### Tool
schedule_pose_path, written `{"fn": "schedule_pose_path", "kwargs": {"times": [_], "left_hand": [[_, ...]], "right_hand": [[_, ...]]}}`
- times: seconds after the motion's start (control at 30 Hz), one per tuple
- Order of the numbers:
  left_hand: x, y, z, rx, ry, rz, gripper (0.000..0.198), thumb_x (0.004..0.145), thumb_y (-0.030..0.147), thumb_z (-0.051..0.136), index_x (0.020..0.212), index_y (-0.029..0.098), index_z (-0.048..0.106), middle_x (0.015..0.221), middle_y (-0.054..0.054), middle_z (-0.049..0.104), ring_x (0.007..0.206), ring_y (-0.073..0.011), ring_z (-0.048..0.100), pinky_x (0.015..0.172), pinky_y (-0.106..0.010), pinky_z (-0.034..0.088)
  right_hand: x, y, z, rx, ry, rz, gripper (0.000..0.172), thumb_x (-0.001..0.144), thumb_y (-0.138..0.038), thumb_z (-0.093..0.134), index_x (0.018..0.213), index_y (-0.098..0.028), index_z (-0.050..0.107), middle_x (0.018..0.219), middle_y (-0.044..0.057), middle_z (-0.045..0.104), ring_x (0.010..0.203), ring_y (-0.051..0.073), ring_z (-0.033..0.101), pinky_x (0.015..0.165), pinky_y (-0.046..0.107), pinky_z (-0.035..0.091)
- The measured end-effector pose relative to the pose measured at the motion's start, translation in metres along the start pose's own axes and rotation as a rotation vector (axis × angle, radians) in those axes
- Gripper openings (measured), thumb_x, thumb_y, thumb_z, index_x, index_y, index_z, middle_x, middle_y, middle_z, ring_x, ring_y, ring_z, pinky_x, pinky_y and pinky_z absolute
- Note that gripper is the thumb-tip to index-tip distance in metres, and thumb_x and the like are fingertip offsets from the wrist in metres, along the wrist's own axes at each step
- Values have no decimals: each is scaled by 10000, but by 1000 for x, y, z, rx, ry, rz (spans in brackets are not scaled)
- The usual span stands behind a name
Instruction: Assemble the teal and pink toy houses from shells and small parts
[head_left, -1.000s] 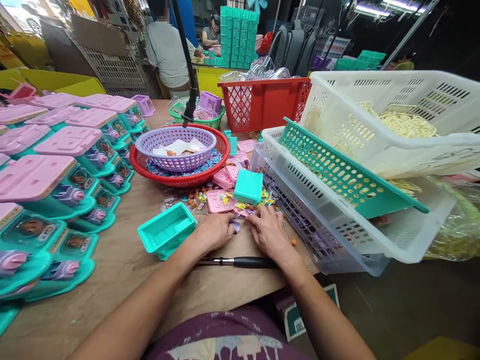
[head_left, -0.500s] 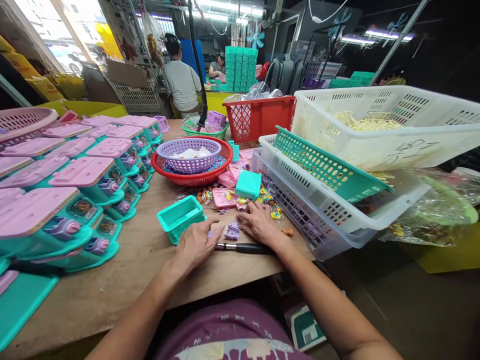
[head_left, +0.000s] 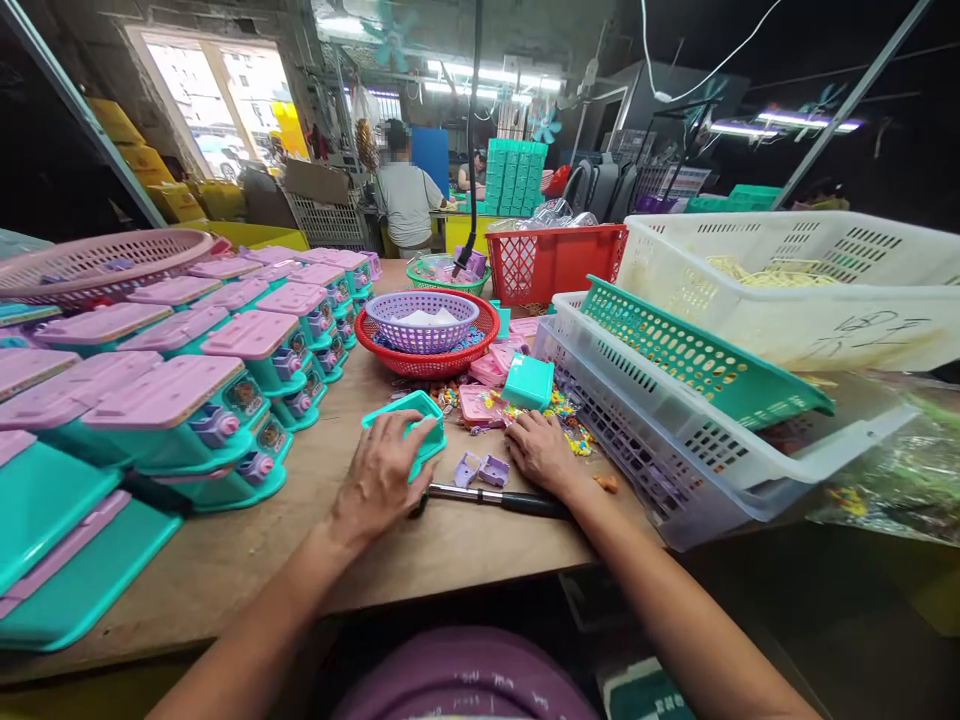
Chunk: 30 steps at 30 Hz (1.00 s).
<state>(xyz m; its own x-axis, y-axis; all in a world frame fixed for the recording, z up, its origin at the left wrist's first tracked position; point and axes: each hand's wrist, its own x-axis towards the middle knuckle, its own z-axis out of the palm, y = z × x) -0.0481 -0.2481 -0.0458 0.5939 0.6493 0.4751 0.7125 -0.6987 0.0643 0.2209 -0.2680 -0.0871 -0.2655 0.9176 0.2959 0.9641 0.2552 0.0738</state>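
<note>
My left hand (head_left: 386, 470) is wrapped over the near side of an open teal box (head_left: 429, 408), which rests on the wooden table. My right hand (head_left: 541, 452) lies on the table with bent, slightly spread fingers, beside a pile of small yellow and blue pieces (head_left: 579, 438); nothing shows in it. Two small purple parts, one (head_left: 466, 469) beside the other (head_left: 494, 470), sit between my hands. Below them lies a black-handled metal tool (head_left: 525, 503). Beyond my right hand a second teal box (head_left: 529, 381) leans on pink parts (head_left: 481, 405).
Rows of teal boxes with pink lids (head_left: 169, 392) fill the left. A purple basket (head_left: 422, 333) sits in a red one (head_left: 390, 366) ahead. Stacked crates (head_left: 637, 430) stand right, near a red crate (head_left: 562, 265). A person (head_left: 405, 200) sits farther back.
The view has shifted, so the scene appears lower and further right. My left hand has moved from the small purple parts onto the open teal box. Two purple parts now lie uncovered.
</note>
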Motion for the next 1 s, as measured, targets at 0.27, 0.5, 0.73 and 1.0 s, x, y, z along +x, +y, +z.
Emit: {"fn": "schedule_pose_path", "kwargs": {"times": [0.27,0.5,0.73,1.0], "left_hand": [[0,-44,-2,211,-374,31,555,829,206,602,1370,151,490,1103,-147,686,1056,-331,587,1001,-535,369],[14,-48,5,95,-282,-72,453,839,257,582,1275,137,586,960,-144,712,968,-323,649,977,-520,398],[34,-43,-10,-447,-285,-346,434,827,477,601,1182,233,655,948,-47,750,872,-243,684,821,-330,521],[30,-47,8,-602,-229,-322,556,820,478,654,1301,206,591,1092,-65,731,935,-238,684,885,-338,519]], "right_hand": [[18,0,5,-51,-26,-35,248,1009,-329,456,1055,-223,676,1036,87,611,968,229,459,708,340,251],[26,3,10,-88,-59,-88,240,1008,-230,442,913,-169,654,990,92,624,935,222,459,730,362,257],[22,0,8,-86,-34,-32,255,1003,-348,471,967,-175,655,1032,100,619,965,239,462,720,361,264],[19,1,9,-90,-41,-68,247,992,-265,483,862,-167,668,951,106,639,907,233,483,708,352,288]]}}
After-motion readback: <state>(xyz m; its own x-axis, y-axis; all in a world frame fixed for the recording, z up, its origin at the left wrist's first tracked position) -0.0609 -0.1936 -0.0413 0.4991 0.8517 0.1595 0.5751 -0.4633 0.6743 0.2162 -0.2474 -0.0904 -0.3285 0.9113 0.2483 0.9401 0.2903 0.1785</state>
